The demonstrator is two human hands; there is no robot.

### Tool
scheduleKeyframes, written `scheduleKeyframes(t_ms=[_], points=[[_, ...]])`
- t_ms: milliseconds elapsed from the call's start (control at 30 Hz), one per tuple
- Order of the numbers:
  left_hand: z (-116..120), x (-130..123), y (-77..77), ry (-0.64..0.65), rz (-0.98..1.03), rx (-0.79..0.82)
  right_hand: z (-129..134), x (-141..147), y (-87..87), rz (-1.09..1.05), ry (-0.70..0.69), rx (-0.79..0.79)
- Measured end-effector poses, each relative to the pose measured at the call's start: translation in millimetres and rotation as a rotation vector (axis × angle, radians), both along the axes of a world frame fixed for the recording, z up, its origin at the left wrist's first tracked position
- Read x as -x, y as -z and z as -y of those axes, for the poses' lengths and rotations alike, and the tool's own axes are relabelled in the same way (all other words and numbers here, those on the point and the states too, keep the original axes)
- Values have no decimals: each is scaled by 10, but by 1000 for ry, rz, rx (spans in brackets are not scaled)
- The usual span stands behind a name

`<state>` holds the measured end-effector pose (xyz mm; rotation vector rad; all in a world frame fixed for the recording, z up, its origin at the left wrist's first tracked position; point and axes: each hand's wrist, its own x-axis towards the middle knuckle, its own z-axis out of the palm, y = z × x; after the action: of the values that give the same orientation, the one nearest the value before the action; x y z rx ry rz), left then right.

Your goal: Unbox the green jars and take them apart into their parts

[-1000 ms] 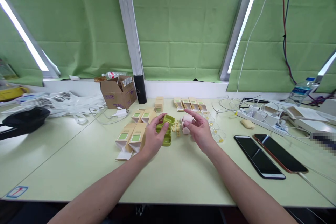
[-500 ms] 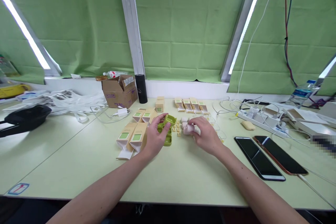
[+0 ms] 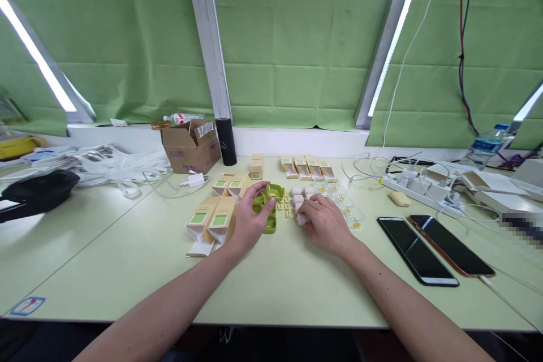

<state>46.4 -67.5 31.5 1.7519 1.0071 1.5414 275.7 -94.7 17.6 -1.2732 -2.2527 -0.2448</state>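
Note:
A small green tray-like container (image 3: 275,192) is held by its edge in my left hand (image 3: 251,216), fingers behind it and thumb in front. Below it on the table stand more green containers (image 3: 270,224), partly hidden by that hand. My right hand (image 3: 326,223) is closed on a small pale-pink block (image 3: 302,218) at the near end of a group of similar pink blocks (image 3: 297,192). Between the hands lie several small yellow square pieces (image 3: 287,206). Clear plastic cases with yellow spots (image 3: 355,218) are just right of my right hand.
Beige cartons with green squares (image 3: 221,219) stand at the left, with more cartons (image 3: 307,168) at the back. Two phones (image 3: 418,249) lie at the right, near a power strip (image 3: 424,192) with tangled cables. A cardboard box (image 3: 190,150) and black bottle (image 3: 226,142) stand at the back left.
My right hand has lowered slightly with the pink block, its fingers now pointing down among the pink blocks. My left hand keeps its hold on the green container.

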Motion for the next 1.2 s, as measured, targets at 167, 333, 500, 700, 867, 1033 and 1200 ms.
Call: scheduleKeyframes(t_ms=[167, 333, 500, 700, 867, 1033, 1200], points=[[17, -3, -17, 2, 1, 6, 8, 2, -7, 9, 8, 30], [35, -6, -45, 12, 15, 24, 18, -12, -24, -13, 6, 33], [44, -10, -76, 58, 69, 54, 24, -61, -73, -79, -9, 28], [50, -15, -78, 159, 152, 67, 4, 4, -228, -285, -128, -135], [98, -30, -116, 262, 243, 92, -22, 208, -278, -322, -252, -244], [127, -41, -169, 297, 289, 155, -18, 406, -270, -349, -267, -285], [96, -77, -143, 304, 270, 208, -47, 548, -262, -457, -239, -289]])
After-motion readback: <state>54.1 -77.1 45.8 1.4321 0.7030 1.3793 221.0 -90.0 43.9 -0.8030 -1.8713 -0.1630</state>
